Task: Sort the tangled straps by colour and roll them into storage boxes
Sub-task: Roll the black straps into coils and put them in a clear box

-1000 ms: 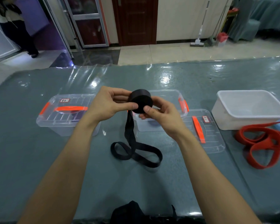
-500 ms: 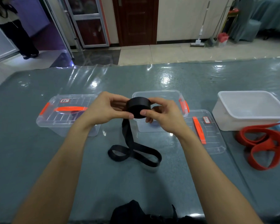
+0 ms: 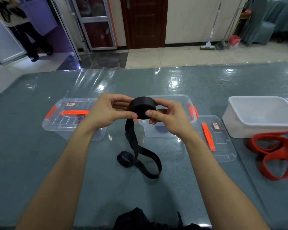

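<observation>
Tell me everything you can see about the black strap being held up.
The black strap looks like flat, matte woven webbing. Part of it is wound into a tight round roll, held above the table and pinched between the left hand and the right hand. A loose tail hangs from the roll's lower left and ends in curled loops lying on the table.

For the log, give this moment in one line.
phase: rolling | left hand, right hand: hold black strap roll | tail: on table | red strap: unrolled
</observation>
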`<state>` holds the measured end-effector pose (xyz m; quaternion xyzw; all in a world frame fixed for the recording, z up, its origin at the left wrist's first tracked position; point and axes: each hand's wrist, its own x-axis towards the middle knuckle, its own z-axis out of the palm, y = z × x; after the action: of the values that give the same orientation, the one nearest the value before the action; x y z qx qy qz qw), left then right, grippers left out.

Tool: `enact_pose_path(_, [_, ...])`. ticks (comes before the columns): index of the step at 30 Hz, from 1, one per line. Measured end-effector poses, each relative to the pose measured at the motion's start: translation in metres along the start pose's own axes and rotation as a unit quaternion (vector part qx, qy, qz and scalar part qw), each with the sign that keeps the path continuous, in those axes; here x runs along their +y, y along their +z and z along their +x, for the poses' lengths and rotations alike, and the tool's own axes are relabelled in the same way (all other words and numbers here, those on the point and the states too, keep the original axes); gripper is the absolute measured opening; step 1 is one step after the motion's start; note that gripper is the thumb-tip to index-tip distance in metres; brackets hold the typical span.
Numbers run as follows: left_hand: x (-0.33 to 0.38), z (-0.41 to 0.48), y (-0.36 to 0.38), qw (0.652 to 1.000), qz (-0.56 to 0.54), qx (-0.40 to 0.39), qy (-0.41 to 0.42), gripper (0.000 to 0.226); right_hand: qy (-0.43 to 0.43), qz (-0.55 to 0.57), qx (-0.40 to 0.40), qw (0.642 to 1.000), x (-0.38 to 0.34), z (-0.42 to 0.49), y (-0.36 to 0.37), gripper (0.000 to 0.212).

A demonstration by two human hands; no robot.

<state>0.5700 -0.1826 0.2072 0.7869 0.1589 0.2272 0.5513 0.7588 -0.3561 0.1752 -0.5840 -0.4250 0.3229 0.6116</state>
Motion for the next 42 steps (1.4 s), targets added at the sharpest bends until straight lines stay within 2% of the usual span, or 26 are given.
enact_pose_path(3, [0.003,0.000,-0.003,0.999,0.037,0.016,0.024,0.047,-0.003,0.015,-0.007,1.000,-0.001,0.002,0.003,0.036])
enact_pose_path(5, [0.004,0.001,-0.002,0.999,0.022,0.025,0.038,0.049,-0.004,0.031,-0.002,1.000,-0.001,0.003,0.004,0.033])
enact_pose_path(8, [-0.005,0.001,0.002,0.999,-0.045,0.016,0.017,0.058,-0.006,0.060,0.004,0.998,-0.001,0.004,0.004,0.033])
enact_pose_path(13, [-0.023,0.000,0.014,0.998,-0.038,0.043,-0.012,0.056,0.005,0.097,0.004,0.995,0.006,0.003,0.009,0.034])
enact_pose_path(15, [-0.022,0.001,0.007,0.999,0.007,0.030,-0.017,0.051,0.026,0.044,-0.030,0.998,0.009,0.003,0.004,0.043])
enact_pose_path(18, [-0.013,0.005,-0.004,0.985,0.163,-0.043,-0.047,0.041,0.040,-0.158,-0.044,0.986,0.009,0.003,-0.004,0.089])
enact_pose_path(19, [-0.008,0.008,-0.004,0.969,0.234,-0.071,-0.048,0.039,0.035,-0.216,-0.047,0.975,0.008,0.004,-0.004,0.095])
enact_pose_path(20, [-0.001,0.012,-0.002,0.951,0.292,-0.094,-0.045,0.038,0.028,-0.254,-0.058,0.965,0.007,0.005,-0.002,0.091])
enact_pose_path(23, [0.014,0.020,0.007,0.928,0.351,-0.121,-0.043,0.038,0.017,-0.274,-0.090,0.957,0.009,0.006,0.007,0.041])
enact_pose_path(25, [0.018,0.022,0.007,0.931,0.344,-0.114,-0.044,0.044,0.019,-0.240,-0.076,0.968,0.015,0.005,0.008,0.029])
enact_pose_path(29, [0.008,0.017,0.001,0.976,0.181,-0.093,-0.073,0.049,0.024,-0.141,-0.048,0.989,0.019,0.003,0.002,0.033])
enact_pose_path(33, [-0.006,0.011,0.009,0.994,0.082,-0.049,-0.061,0.044,0.001,-0.069,-0.015,0.998,0.015,0.001,-0.001,0.032])
enact_pose_path(37, [-0.006,0.009,0.018,0.997,0.070,0.002,-0.019,0.041,0.005,-0.027,-0.002,1.000,0.014,0.000,-0.004,0.034])
enact_pose_path(42, [0.001,0.010,0.019,0.994,0.102,-0.040,-0.006,0.054,0.005,-0.017,0.005,1.000,0.010,-0.002,-0.010,0.037])
